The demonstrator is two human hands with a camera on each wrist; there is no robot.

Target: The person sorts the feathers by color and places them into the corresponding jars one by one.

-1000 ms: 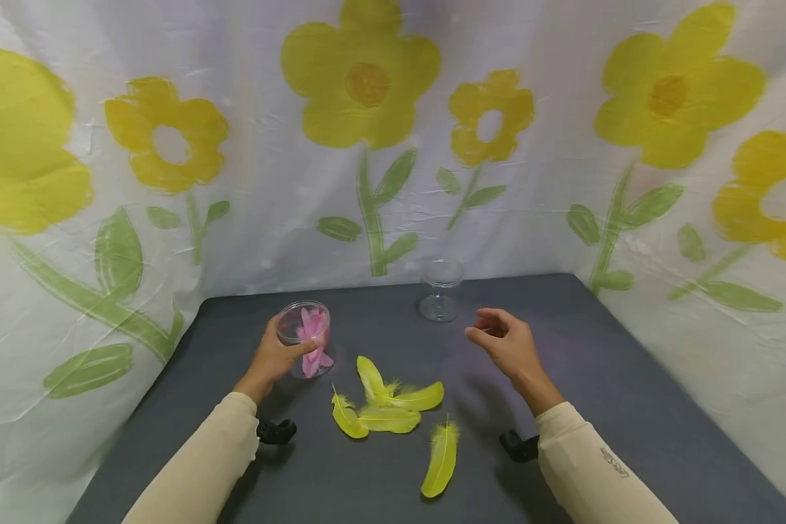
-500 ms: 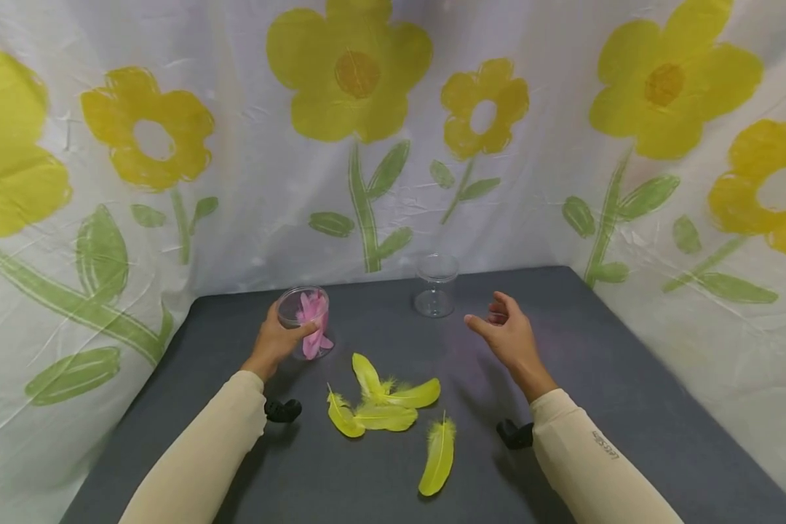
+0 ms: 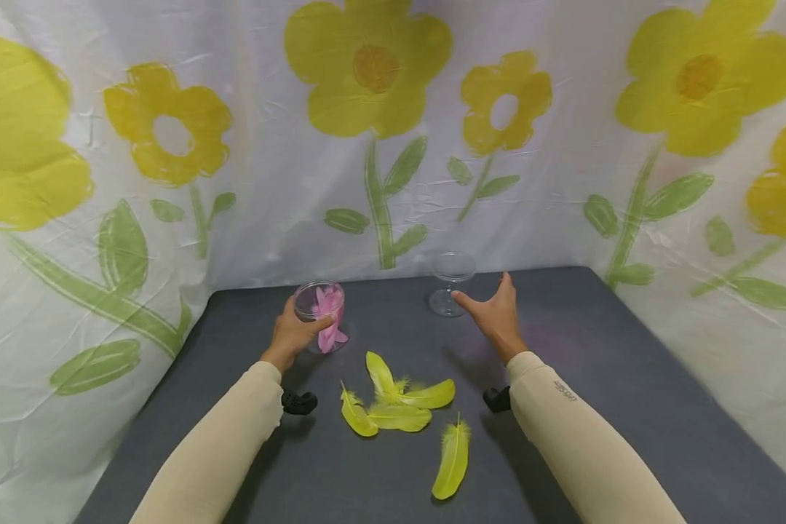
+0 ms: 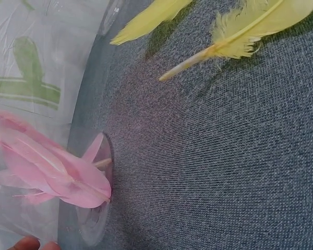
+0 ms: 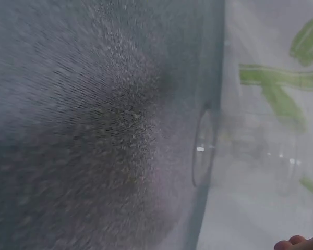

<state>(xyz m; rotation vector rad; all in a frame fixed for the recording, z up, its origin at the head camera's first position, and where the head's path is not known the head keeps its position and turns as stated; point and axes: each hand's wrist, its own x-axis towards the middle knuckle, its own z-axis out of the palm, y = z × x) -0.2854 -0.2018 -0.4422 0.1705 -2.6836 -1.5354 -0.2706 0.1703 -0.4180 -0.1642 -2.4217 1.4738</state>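
- Left hand [image 3: 292, 337] wrapped round a clear cup [image 3: 306, 308], pink feathers [image 3: 330, 320] inside; cup at left, toward the back of the dark table [image 3: 635, 371].
- Right hand [image 3: 495, 314]: thumb and fingers spread apart, just beside the stemmed clear cup [image 3: 450, 281] near the back edge (thumb overlaps it in head view; the wrist view shows fingertips off it).
- Four yellow feathers [image 3: 399, 417] clustered between the forearms; a single yellow feather [image 3: 452, 461] nearer the person.
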